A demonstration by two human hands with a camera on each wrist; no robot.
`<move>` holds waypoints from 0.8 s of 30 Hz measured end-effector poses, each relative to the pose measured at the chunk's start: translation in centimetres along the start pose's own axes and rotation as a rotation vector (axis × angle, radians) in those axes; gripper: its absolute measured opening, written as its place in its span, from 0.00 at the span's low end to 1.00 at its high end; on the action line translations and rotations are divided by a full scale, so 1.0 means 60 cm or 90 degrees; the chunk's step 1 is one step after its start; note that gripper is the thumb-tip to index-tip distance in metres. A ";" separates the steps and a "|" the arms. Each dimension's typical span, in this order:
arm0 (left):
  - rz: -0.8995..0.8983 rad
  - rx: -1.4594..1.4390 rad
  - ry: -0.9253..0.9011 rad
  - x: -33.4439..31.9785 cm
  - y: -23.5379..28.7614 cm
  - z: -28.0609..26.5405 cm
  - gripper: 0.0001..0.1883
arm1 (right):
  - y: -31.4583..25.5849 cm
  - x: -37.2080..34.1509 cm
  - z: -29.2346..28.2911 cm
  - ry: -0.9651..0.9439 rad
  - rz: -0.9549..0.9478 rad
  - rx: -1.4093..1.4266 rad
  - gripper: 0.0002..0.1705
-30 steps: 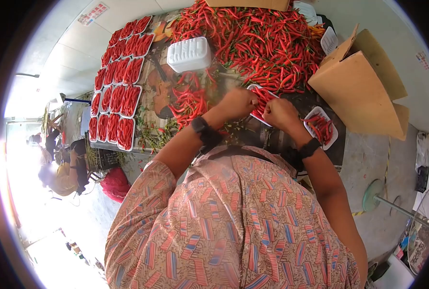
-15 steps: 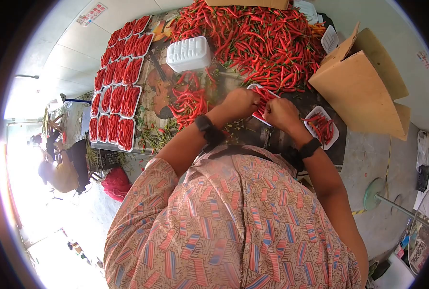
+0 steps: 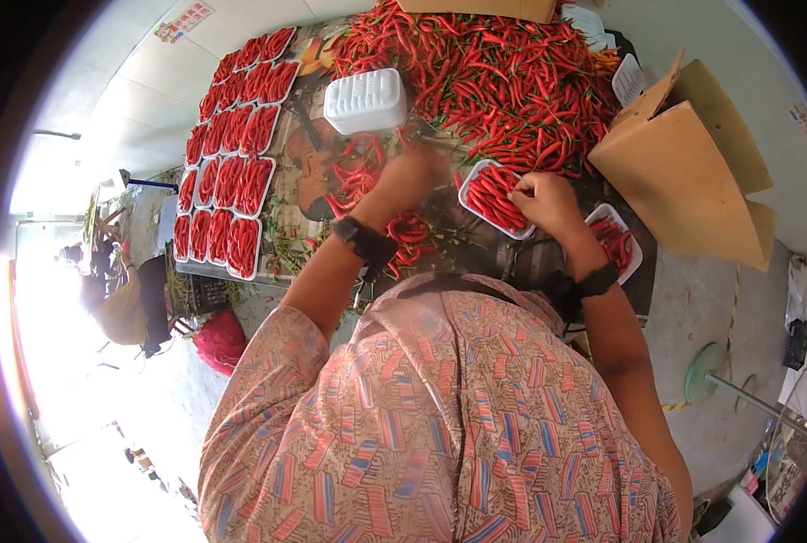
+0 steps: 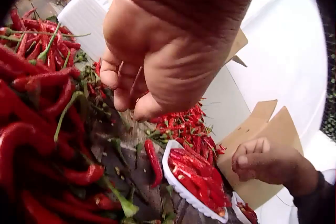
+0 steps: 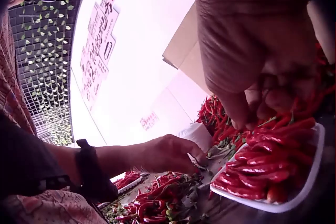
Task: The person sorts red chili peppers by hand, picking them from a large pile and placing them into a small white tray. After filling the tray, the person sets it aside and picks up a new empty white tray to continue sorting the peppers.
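Observation:
My left hand [image 3: 410,181], blurred in the head view, is above the table near a small heap of loose red chillies [image 3: 353,176]. In the left wrist view its fingers [image 4: 122,98] curl toward the thumb, round what look like thin stems [image 4: 136,81]. My right hand [image 3: 550,206] hangs loosely curled at the right side of a white tray of red chillies [image 3: 494,197], holding nothing that shows. Its fingertips are close over the chillies; whether they touch is unclear. Another filled tray [image 3: 613,240] is partly behind my right forearm.
Filled chilli trays [image 3: 231,185] stand in rows at the left. A stack of white trays [image 3: 364,101] is at the centre back, beside a large chilli pile [image 3: 521,90]. An open cardboard box [image 3: 684,163] stands at the right. Stems litter the table near my left forearm.
My left hand has left the tray, moving left. My right hand has shifted slightly right, uncovering the tray's chillies. More loose chillies now show beside my left wrist.

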State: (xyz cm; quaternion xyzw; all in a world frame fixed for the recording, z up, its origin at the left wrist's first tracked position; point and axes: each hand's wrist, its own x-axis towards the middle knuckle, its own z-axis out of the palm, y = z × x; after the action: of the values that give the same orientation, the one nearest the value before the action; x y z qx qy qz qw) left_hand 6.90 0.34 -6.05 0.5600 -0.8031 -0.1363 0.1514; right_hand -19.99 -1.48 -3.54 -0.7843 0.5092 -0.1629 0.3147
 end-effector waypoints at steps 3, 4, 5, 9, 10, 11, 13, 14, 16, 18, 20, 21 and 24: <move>0.081 0.007 0.007 0.007 0.006 0.035 0.10 | -0.005 -0.005 0.003 -0.003 -0.028 0.012 0.12; 0.073 0.025 -0.012 0.010 0.010 0.038 0.09 | -0.010 -0.007 0.002 -0.015 -0.015 0.024 0.12; 0.075 0.025 -0.011 0.010 0.012 0.040 0.09 | -0.013 -0.009 0.000 -0.027 -0.001 0.035 0.13; 0.053 0.070 -0.004 0.007 0.019 0.033 0.09 | -0.015 -0.014 -0.004 -0.032 0.009 0.043 0.13; 0.077 0.083 0.019 0.004 0.013 0.033 0.08 | -0.013 -0.013 -0.002 -0.032 0.003 0.044 0.13; 0.077 0.083 0.019 0.000 0.006 0.031 0.08 | -0.011 -0.013 -0.001 -0.032 -0.004 0.046 0.13; 0.122 0.166 -0.040 -0.009 0.004 0.011 0.08 | -0.013 -0.013 -0.001 -0.025 -0.013 0.045 0.12; 0.121 0.167 -0.040 -0.015 0.005 0.003 0.08 | -0.014 -0.013 0.000 -0.018 -0.022 0.043 0.11; 0.120 0.190 -0.082 -0.027 0.017 -0.023 0.08 | -0.017 -0.011 0.002 -0.016 -0.025 0.052 0.11; 0.095 0.140 -0.087 -0.040 0.018 -0.041 0.09 | -0.021 -0.011 0.002 -0.014 -0.027 0.060 0.11; 0.071 0.088 -0.092 -0.043 0.015 -0.053 0.09 | -0.025 -0.010 -0.002 -0.022 -0.020 0.078 0.10; 0.037 0.087 -0.091 -0.041 0.015 -0.061 0.09 | -0.022 -0.008 -0.001 -0.023 -0.020 0.077 0.10; -0.063 -0.096 -0.108 -0.026 0.038 -0.086 0.08 | -0.010 0.002 0.005 -0.012 -0.045 0.156 0.09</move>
State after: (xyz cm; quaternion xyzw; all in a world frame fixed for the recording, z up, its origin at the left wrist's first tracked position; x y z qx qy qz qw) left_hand 7.52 2.33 -0.61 0.5722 -0.7720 -0.2504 0.1180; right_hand -19.35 -1.35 -3.36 -0.7590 0.4546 -0.2276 0.4068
